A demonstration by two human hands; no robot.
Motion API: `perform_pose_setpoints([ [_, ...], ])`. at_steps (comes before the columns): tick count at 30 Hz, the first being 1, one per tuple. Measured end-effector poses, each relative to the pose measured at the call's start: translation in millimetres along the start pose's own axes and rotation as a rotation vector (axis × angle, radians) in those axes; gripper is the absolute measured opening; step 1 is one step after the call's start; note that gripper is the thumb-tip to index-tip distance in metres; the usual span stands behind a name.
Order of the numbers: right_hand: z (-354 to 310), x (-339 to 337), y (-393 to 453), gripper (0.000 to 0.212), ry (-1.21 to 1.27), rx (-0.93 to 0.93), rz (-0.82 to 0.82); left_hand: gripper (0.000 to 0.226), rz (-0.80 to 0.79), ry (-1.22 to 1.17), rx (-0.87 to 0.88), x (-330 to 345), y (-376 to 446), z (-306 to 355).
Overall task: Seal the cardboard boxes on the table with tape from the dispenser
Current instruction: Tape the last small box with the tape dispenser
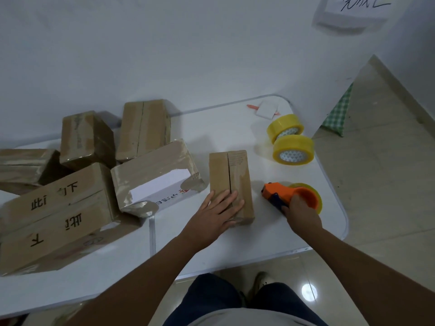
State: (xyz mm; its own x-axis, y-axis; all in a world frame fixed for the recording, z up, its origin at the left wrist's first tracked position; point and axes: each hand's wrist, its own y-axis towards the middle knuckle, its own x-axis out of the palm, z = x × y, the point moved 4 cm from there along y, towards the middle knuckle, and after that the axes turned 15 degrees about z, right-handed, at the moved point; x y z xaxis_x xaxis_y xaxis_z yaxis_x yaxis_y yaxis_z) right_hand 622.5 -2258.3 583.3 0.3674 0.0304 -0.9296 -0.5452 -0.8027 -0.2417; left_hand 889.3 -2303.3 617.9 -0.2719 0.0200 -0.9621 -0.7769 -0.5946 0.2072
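Near the front right of the white worktop point(235, 128) lies a small cardboard box point(231, 182), its long axis running away from the person, its unsealed centre seam running the same way. Just right of it sits the orange tape dispenser point(286, 195), nose pointing left toward the box, yellow roll at its right end. Beyond that, 2 spare yellow tape rolls point(290, 142) touch each other near the right edge, and a white card point(267, 109) lies over a red pen at the far corner. To the left, 6 more boxes crowd together, some tilted; the closest, a taped box with a white label point(155, 177), stands just beside the small box. The left hand point(217, 214) lies flat on the near end of the box, fingers straight and spread across the seam. The right hand point(301, 214) curls round the dispenser's handle, grasping it.
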Motion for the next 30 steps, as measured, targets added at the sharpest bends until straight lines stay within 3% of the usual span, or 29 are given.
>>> perform_pose_setpoints([
  [2, -0.2, -9.6, -5.9, 0.021, 0.028, -0.055, 0.032, 0.054, 0.005, -0.006, -0.003, -0.4, -0.4, -1.0],
  [6, -5.9, -34.4, -26.6, 0.021, 0.330, -0.095, 0.057, 0.055, -0.004, -0.083, -0.013, -3.5, 2.2, -6.5],
  [13, -18.6, -72.4, -59.4, 0.035, 0.647, 0.008, 0.165, 0.064, 0.083, -0.197, -0.100, -19.6, 32.5, -15.6],
  [15, -20.1, -82.3, -61.6, 0.044, 0.656, -0.005, 0.206, 0.053, 0.125, -0.415, -0.329, -36.9, 41.8, -10.6],
  [17, -22.7, -90.0, -63.9, 0.048, 0.624, -0.049, 0.221, 0.038, 0.122, -0.718, -0.734, -48.8, 47.5, -2.4],
  [19, -26.5, -94.7, -67.4, 0.048, 0.596, -0.094, 0.213, 0.030, 0.051, -1.030, -1.074, -51.4, 49.9, 11.8],
  [20, -28.5, -96.8, -69.2, 0.047, 0.591, -0.117, 0.209, 0.029, 0.005, -1.129, -1.156, -50.6, 51.2, 19.0],
  [25, -33.9, -100.8, -73.5, 0.044, 0.507, -0.211, 0.194, 0.029, -0.002, -1.420, -1.296, -60.1, 52.2, 38.3],
  [30, -35.6, -101.9, -74.7, 0.044, 0.487, -0.252, 0.178, 0.032, -0.006, -1.440, -1.287, -66.9, 49.0, 39.7],
])
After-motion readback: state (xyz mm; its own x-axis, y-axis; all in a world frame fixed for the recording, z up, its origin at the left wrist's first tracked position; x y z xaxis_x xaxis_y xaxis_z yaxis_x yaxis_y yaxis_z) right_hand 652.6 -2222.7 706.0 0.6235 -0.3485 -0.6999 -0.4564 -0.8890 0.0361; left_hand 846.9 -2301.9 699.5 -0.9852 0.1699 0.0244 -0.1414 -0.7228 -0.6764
